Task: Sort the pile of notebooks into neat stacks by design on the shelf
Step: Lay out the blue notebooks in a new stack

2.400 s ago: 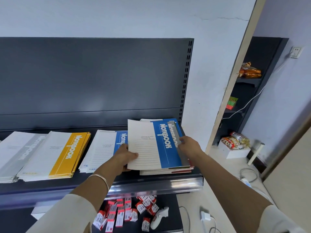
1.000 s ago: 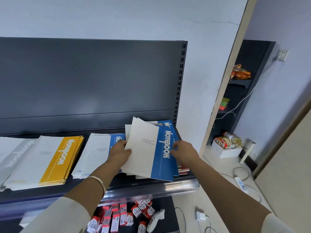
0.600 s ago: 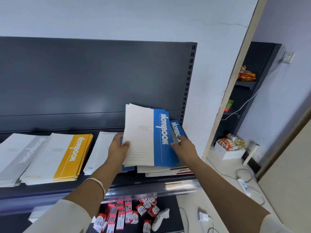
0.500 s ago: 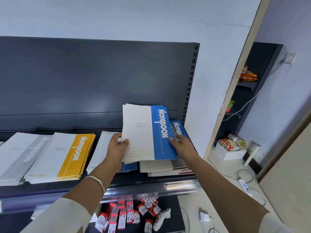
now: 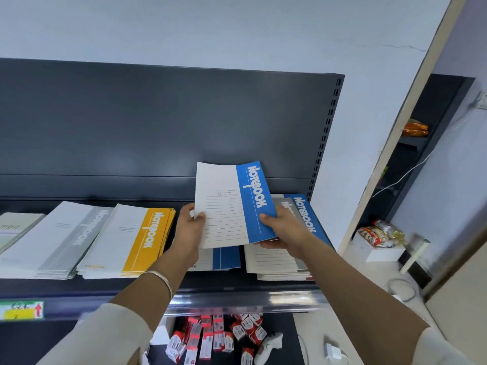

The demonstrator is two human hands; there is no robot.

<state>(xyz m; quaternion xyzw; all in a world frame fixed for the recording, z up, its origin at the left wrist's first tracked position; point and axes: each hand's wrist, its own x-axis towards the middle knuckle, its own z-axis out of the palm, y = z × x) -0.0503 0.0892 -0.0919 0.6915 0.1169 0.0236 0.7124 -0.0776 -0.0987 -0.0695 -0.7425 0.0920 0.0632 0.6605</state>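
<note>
I hold a blue-and-white notebook (image 5: 232, 204) tilted above the dark shelf (image 5: 237, 281). My left hand (image 5: 191, 227) pinches its left edge and my right hand (image 5: 283, 230) grips its lower right corner. Under it lies a blue stack (image 5: 224, 258), mostly hidden. The unsorted pile (image 5: 287, 254) sits at the right, with a grey notebook and a blue one on top. A yellow stack (image 5: 131, 241) and a grey stack (image 5: 55, 241) lie to the left.
A pale notebook (image 5: 13, 229) lies at the far left. The shelf's dark back panel (image 5: 158, 127) rises behind. Several red-and-white boxes (image 5: 210, 338) lie on the lower shelf. A side rack (image 5: 413, 133) with snack packs stands at the right.
Both hands have lifted the blue notebook off the right pile and carried it up and left, over the blue stack. A grey notebook now shows on the pile.
</note>
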